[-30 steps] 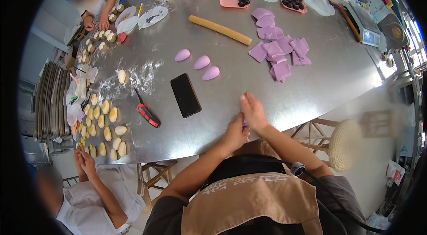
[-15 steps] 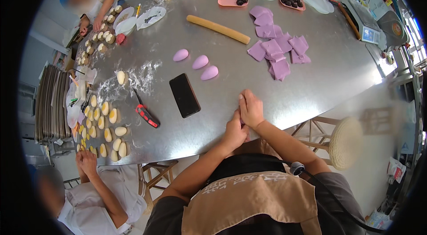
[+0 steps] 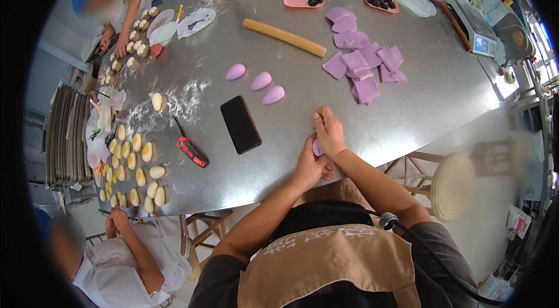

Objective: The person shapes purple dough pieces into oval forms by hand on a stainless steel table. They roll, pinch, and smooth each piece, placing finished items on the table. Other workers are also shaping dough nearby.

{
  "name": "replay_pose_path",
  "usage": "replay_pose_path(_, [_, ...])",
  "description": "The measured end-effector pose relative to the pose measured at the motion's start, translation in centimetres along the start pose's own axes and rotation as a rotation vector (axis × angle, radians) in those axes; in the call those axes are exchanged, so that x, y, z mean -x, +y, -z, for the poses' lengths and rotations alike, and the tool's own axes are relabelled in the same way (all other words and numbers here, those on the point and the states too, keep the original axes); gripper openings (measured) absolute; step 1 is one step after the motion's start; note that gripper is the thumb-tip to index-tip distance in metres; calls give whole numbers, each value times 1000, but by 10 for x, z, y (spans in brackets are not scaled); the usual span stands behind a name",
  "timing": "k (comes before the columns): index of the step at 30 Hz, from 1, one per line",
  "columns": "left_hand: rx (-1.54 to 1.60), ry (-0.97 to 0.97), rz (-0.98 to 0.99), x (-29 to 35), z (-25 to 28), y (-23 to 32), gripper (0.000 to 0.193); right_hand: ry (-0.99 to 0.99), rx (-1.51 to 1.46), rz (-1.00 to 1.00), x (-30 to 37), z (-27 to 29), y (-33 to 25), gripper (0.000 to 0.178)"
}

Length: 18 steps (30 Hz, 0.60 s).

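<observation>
Close to the table's near edge, my left hand (image 3: 311, 163) is curled under a piece of purple dough (image 3: 317, 148). My right hand (image 3: 329, 134) presses over the same piece with its fingers closed, so most of the dough is hidden. Beyond my hands, slightly right, square purple dough sheets (image 3: 356, 64) lie in an overlapping pile. Three smooth purple egg-shaped pieces (image 3: 262, 81) sit farther to the left. A black phone (image 3: 241, 125) lies flat on the table left of my hands.
A wooden rolling pin (image 3: 285, 37) lies across the middle of the steel table (image 3: 279, 177). A red-handled tool (image 3: 191, 152) and several yellow-and-white egg shapes (image 3: 140, 177) are at left. Dark balls fill a pink tray (image 3: 381, 0) at the back. Co-workers sit left and far. A stool (image 3: 454, 187) stands right.
My hands have shifted slightly against each other, and more of the purple dough shows between them. At lower left, a co-worker's hands have drawn down toward the table edge.
</observation>
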<state>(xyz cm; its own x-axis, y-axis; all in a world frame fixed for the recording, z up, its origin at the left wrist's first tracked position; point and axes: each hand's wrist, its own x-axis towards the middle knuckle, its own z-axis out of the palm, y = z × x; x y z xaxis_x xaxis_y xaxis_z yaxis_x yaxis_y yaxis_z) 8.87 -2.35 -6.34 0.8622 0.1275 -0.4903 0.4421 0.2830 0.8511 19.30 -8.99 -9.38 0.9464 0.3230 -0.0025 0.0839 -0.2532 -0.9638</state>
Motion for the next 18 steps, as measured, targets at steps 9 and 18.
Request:
replay_pose_path(9, [-178, 2, -86, 1, 2, -6, 46, 142, 205, 361, 0, 1, 0, 12])
replay_pose_path(18, [-412, -18, -170, 0, 13, -15, 47, 56, 253, 301, 27, 0, -3, 13])
